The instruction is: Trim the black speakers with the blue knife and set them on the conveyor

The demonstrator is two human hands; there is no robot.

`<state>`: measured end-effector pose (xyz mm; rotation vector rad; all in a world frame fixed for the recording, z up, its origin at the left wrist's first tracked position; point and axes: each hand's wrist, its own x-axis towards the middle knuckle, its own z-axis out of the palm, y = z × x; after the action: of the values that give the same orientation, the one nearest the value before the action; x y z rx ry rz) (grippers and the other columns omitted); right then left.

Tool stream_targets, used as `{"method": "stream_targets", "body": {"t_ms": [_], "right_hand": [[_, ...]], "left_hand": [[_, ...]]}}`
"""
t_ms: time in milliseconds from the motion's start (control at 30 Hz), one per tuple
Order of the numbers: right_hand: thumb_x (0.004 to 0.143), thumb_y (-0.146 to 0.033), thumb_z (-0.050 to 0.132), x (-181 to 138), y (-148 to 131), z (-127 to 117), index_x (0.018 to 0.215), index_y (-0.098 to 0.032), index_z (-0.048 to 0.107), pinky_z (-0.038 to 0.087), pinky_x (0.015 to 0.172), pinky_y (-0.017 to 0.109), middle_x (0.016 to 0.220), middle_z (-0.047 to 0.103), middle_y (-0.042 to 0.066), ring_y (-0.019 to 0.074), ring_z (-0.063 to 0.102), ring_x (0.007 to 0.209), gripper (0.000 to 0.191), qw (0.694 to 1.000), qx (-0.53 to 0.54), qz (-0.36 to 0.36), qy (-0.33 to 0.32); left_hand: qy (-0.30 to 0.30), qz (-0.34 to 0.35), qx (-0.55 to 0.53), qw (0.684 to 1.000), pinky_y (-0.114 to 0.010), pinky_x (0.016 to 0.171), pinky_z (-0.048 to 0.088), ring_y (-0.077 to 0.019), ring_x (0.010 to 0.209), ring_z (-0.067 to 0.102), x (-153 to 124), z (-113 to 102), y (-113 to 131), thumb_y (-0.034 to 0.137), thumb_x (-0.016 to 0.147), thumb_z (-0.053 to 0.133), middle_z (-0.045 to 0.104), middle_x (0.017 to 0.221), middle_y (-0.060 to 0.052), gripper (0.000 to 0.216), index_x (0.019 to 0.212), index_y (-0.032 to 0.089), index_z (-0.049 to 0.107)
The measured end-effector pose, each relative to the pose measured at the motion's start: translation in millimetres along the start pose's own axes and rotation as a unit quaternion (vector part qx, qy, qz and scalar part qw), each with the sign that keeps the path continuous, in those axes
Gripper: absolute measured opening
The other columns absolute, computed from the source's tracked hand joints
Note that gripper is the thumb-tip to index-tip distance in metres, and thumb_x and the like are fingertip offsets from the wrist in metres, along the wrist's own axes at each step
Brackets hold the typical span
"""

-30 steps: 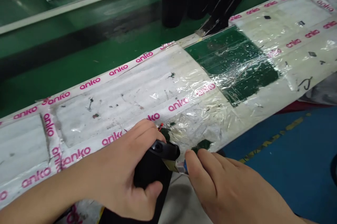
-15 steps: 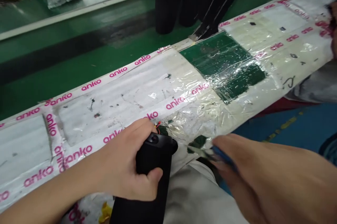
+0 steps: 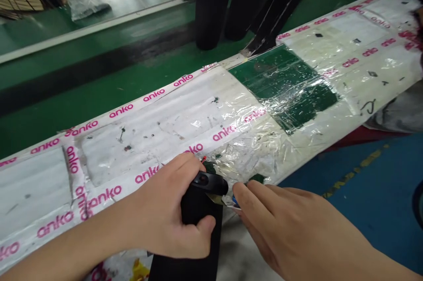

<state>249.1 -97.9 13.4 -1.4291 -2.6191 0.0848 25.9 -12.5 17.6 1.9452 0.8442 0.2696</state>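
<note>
Two hands grip: your left hand (image 3: 175,210) the black body (image 3: 200,212), your right hand (image 3: 297,221) a blade-like tool (image 3: 228,201) at its end, which overpressing could make slip.

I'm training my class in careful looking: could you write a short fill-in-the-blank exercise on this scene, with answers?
1. The left hand's grip holds a ____-coloured object.
2. A partly blue tool is in the ____ hand's grip.
3. Pink lettering on the work surface repeats the word ____.
4. The floor at the picture's lower right is mainly ____.
Missing words: black; right; anko; blue.
</note>
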Motion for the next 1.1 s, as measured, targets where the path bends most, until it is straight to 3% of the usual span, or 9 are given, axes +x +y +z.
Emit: {"method": "stream_targets", "body": {"t_ms": [333,567,733,933,1100], "right_hand": [[0.08,-0.003,0.043,1.6,-5.1,3.1,0.115,-0.018,0.05,0.037,0.044,0.035,0.072,0.061,-0.002,0.0183,0.059,0.049,0.039,1.0,-0.003,0.011,0.011],[0.064,-0.006,0.048,-0.6,-9.3,5.9,0.111,-0.02,0.05,0.035,0.041,0.033,0.07,0.059,-0.002,0.018,0.056,0.045,0.049,0.999,-0.03,0.037,0.017],[0.061,-0.008,0.051,1.0,-11.1,4.8,0.113,-0.018,0.05,0.033,0.039,0.031,0.07,0.058,0.0,0.0186,0.055,0.044,0.053,0.997,-0.064,0.039,-0.006],[0.056,-0.006,0.053,5.3,-7.0,-3.8,0.095,-0.023,0.05,0.02,0.037,0.033,0.057,0.051,-0.005,0.0156,0.044,0.031,0.042,0.998,-0.004,0.058,-0.011],[0.054,-0.006,0.053,11.5,1.0,-22.0,0.087,-0.026,0.048,0.02,0.037,0.036,0.056,0.053,-0.006,0.0169,0.046,0.031,0.038,0.999,0.006,0.019,-0.044]], "left_hand": [[0.002,0.004,-0.001,1.0,-0.033,0.06,0.038,-0.0194,0.073,0.047,0.3,0.7,-1.4,0.026,0.065,0.058,0.048,0.083,-0.002,0.023,0.08,0.022,0.04],[0.0,0.007,-0.006,1.0,-0.034,0.062,0.04,-0.0206,0.076,0.048,0.7,1.1,-1.1,0.025,0.065,0.058,0.049,0.084,-0.002,0.024,0.079,0.023,0.039],[0.006,0.018,-0.004,1.0,-0.034,0.063,0.042,-0.0207,0.077,0.049,-1.4,2.6,-0.8,0.021,0.064,0.057,0.05,0.088,-0.003,0.025,0.082,0.022,0.041],[0.0,0.02,0.038,0.999,-0.036,0.063,0.042,-0.0225,0.078,0.049,3.8,5.9,6.7,0.021,0.068,0.059,0.049,0.089,-0.004,0.022,0.082,0.022,0.042],[-0.009,-0.001,0.055,0.998,-0.035,0.061,0.039,-0.0219,0.074,0.048,4.0,5.8,8.2,0.024,0.069,0.059,0.048,0.082,-0.003,0.02,0.078,0.023,0.041]]}}
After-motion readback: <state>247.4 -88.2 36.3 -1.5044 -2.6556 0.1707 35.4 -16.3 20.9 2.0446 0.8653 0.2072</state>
